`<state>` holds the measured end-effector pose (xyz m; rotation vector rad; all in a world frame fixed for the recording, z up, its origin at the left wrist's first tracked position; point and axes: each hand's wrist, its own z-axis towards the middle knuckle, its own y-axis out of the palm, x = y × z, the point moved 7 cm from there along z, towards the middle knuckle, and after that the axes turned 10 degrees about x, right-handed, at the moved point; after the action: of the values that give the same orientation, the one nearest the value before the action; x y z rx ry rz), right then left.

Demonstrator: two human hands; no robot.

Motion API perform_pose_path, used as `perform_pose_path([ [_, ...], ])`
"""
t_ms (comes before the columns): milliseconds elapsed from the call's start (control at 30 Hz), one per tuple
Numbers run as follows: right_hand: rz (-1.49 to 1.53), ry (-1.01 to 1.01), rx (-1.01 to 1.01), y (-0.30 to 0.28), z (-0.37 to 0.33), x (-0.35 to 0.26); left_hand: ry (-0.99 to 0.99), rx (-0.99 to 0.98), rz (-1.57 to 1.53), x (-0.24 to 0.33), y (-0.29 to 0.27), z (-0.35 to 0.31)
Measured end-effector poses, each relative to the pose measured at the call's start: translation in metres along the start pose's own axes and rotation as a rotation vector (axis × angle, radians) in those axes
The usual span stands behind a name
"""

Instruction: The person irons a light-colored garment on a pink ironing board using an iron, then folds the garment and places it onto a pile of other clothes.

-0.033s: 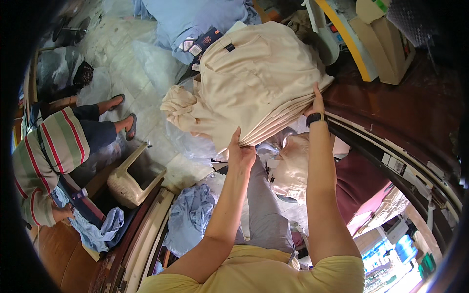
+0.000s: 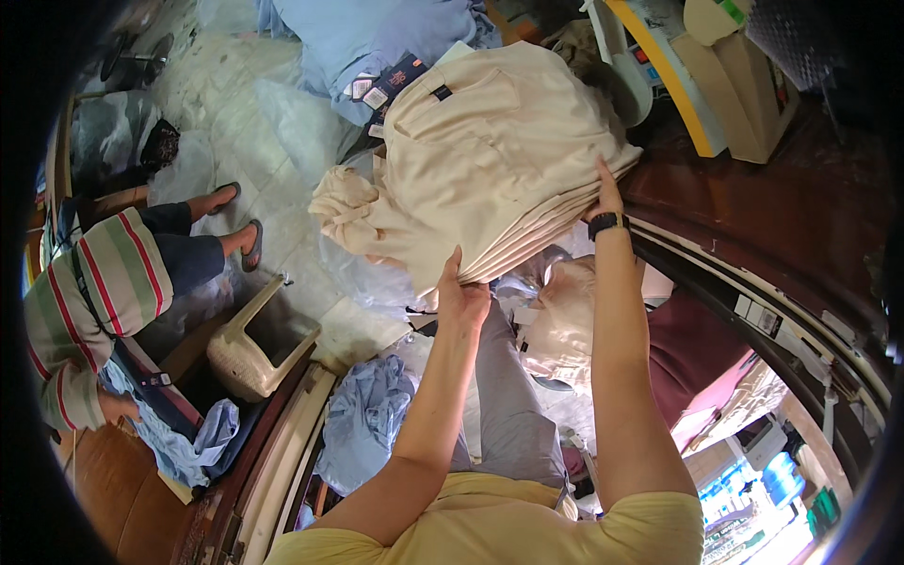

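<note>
A stack of cream shirts (image 2: 485, 141) lies ahead of me, with several folded layers fanned along its near edge. My left hand (image 2: 461, 299) grips the near corner, thumb on top and the other fingers hidden beneath the cloth. Farther right, my right hand (image 2: 605, 198) holds the same layered edge, its thumb resting on top; a black watch (image 2: 607, 224) is on that wrist. A small dark label (image 2: 441, 91) shows near the top shirt's neckline. Bunched cream fabric (image 2: 347, 202) hangs at the stack's left side.
Light blue garments (image 2: 377, 38) and dark tags (image 2: 400, 77) lie beyond the stack. A crumpled blue garment (image 2: 363, 424) is left of my legs. At the left, a person in a striped shirt (image 2: 122, 273) handles blue cloth near a beige sewing machine (image 2: 250, 353). A dark red tabletop (image 2: 753, 217) stands right.
Both my hands have shifted very slightly to the left along the shirts' edge, still gripping it. The stack itself stays in place.
</note>
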<state>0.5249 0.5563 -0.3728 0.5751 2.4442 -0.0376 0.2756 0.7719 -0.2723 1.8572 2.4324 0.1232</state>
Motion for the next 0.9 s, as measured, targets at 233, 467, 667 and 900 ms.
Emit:
perform_pose_path([
  [233, -0.145, -0.069, 0.178, -0.023, 0.116, -0.016, -0.045, -0.006, 0.092, 0.001, -0.004, 0.025],
  [467, -0.557, -0.430, 0.568, -0.021, 0.114, -0.073, -0.076, 0.003, 0.006, -0.002, -0.017, 0.058],
  [667, -1.266, -0.472, 0.491, -0.018, 0.168, -0.110, -0.078, 0.069, -0.014, -0.011, -0.026, 0.097],
  [900, -0.728, -0.498, 0.533, 0.018, 0.076, -0.106, -0.078, 0.021, -0.158, -0.003, -0.028, 0.111],
])
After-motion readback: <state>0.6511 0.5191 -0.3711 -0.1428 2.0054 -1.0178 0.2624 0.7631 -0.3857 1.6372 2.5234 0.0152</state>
